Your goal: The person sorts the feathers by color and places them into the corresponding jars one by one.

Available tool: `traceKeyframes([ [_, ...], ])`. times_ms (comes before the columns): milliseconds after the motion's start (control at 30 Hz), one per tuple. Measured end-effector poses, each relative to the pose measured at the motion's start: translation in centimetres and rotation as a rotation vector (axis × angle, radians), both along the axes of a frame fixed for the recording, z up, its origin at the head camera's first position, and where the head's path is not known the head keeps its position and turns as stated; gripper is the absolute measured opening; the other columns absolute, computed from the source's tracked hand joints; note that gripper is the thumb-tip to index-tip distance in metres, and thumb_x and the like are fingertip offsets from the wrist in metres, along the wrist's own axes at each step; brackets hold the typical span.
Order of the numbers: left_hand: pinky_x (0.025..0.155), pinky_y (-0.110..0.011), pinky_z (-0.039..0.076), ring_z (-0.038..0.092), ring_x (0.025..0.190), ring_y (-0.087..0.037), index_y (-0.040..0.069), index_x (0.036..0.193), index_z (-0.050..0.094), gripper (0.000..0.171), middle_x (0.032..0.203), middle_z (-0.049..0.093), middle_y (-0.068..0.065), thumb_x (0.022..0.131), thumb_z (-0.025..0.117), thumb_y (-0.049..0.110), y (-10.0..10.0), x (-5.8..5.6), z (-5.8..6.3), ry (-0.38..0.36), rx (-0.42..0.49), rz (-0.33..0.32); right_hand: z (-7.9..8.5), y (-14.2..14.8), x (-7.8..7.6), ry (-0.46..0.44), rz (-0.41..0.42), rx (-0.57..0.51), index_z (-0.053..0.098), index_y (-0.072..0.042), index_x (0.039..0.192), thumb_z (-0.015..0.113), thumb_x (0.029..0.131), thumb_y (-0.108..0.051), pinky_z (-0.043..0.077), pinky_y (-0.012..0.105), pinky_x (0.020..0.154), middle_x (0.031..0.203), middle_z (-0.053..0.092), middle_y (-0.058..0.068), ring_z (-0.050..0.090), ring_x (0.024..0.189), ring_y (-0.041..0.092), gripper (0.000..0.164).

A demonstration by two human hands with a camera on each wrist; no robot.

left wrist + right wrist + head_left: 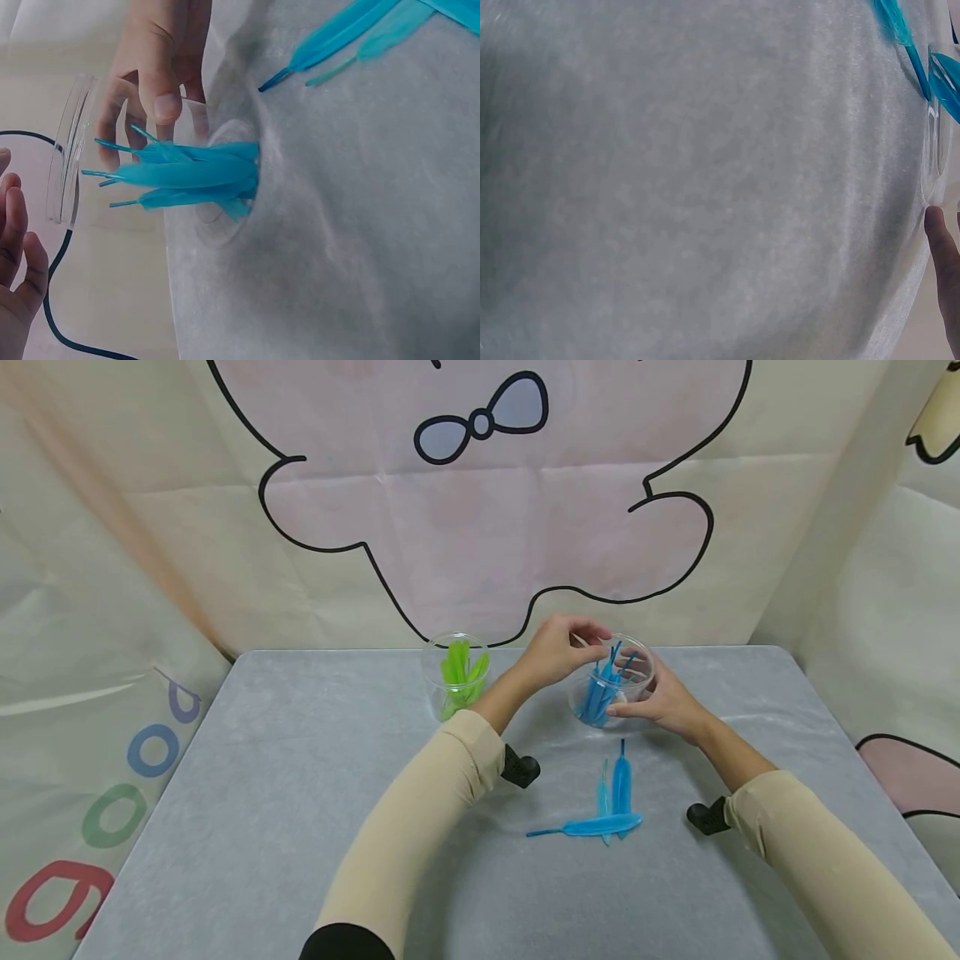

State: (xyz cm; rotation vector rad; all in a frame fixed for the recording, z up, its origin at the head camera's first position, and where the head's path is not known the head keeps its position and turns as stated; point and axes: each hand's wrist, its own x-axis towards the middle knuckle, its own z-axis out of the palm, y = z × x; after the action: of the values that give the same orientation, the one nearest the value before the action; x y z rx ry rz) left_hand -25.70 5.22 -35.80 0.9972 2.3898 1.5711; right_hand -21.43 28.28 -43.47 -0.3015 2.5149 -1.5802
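A clear plastic cup with several blue feathers inside stands near the table's back edge. My right hand grips it from the right, thumb in front. Beside the cup's mouth, my left hand hovers with relaxed fingers; in the left wrist view those fingers hold nothing. Three loose feathers lie in front of the cup: a blue one and a paler one point away, with another blue feather across them. The right wrist view catches only a right fingertip by the cup.
A second clear cup holding bright green feathers stands to the left, close to my left forearm. The grey cloth-covered table ends at a patterned backdrop just behind both cups.
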Motion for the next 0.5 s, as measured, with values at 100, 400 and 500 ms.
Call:
traceKeyframes([
  [100, 0.076, -0.019, 0.052, 0.063, 0.083, -0.014, 0.002, 0.109, 0.073, 0.017, 0.094, 0.069, -0.005, 0.093, 0.070, 0.007, -0.7, 0.3, -0.2, -0.007, 0.021, -0.003, 0.0, -0.1, 0.0, 0.002, -0.006, 0.005, 0.026, -0.014, 0.152, 0.081, 0.083, -0.007, 0.036, 0.060, 0.107, 0.152, 0.037, 0.015, 0.035, 0.139, 0.036, 0.089],
  [400, 0.070, -0.023, 0.053, 0.062, 0.079, -0.017, -0.001, 0.108, 0.073, 0.018, 0.093, 0.069, -0.008, 0.092, 0.071, 0.007, -2.7, 2.3, -1.9, -0.017, 0.048, -0.102, 0.0, -0.2, -0.1, 0.005, -0.016, 0.017, 0.027, -0.013, 0.151, 0.081, 0.083, -0.006, 0.038, 0.058, 0.106, 0.150, 0.039, 0.013, 0.037, 0.138, 0.032, 0.088],
  [500, 0.072, -0.023, 0.054, 0.062, 0.080, -0.016, -0.003, 0.106, 0.073, 0.017, 0.092, 0.069, -0.009, 0.091, 0.072, 0.005, -3.3, 3.3, -2.8, -0.025, 0.040, -0.156, 0.0, -0.2, 0.0, 0.010, -0.020, 0.025, 0.027, -0.012, 0.151, 0.082, 0.082, -0.006, 0.038, 0.058, 0.106, 0.150, 0.039, 0.014, 0.037, 0.138, 0.033, 0.088],
])
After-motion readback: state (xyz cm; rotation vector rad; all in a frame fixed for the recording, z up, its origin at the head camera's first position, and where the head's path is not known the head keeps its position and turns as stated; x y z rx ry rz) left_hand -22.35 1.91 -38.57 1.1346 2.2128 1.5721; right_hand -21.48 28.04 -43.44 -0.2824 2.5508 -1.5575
